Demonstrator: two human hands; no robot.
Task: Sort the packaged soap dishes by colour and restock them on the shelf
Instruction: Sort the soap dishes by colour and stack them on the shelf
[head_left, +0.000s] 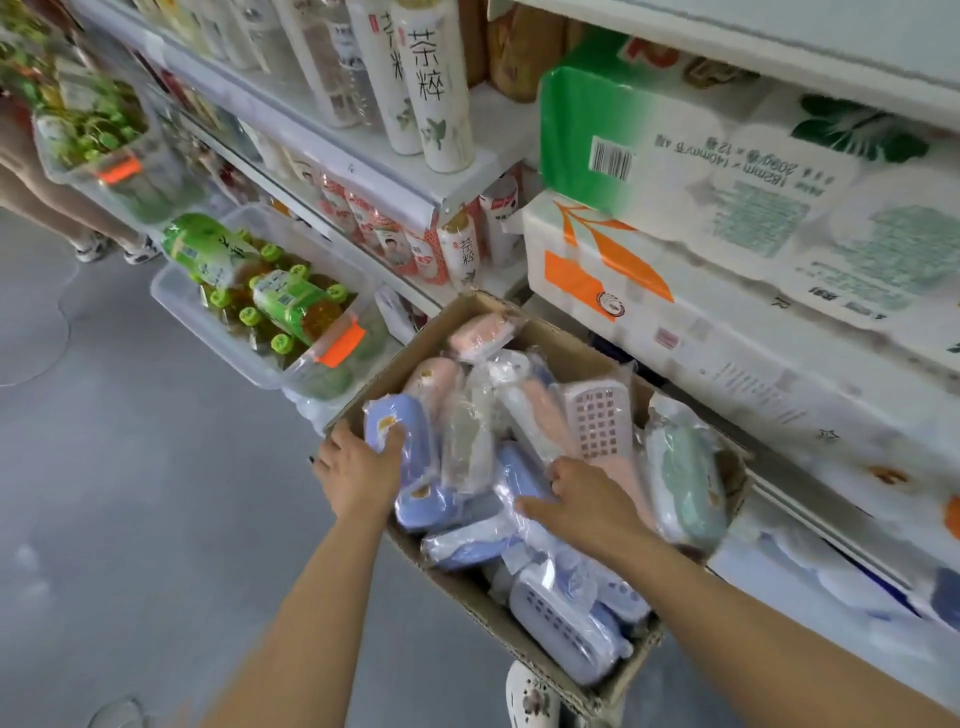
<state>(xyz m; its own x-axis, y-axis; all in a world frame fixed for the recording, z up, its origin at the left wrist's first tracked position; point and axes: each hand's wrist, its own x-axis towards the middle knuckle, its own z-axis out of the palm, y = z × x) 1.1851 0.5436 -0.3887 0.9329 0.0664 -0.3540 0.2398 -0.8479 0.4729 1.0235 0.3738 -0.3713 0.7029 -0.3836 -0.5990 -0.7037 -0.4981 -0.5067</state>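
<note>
Low in the frame, blue soap dishes (563, 629) heaped at the near end of the cardboard box (457, 582). At centre, right hand (584, 501) laid flat, fingers straight, on wrapped blue packs; left hand (358, 470) curled round a blue dish (397, 431) at the box's left wall. Best to lift blues together, gripping bodies rather than slippery wrap. Beyond, pink dishes (480, 332); green dish (685, 480) at right.

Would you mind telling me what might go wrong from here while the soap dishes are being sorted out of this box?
1. The loose plastic wrap on the blue soap dish that the left hand grips could slip.
2. Pink, blue and green packs lie jumbled in the cardboard box, so the right hand might pull out a wrong colour.
3. The box sits beside the bottle tub and could be knocked.
</note>
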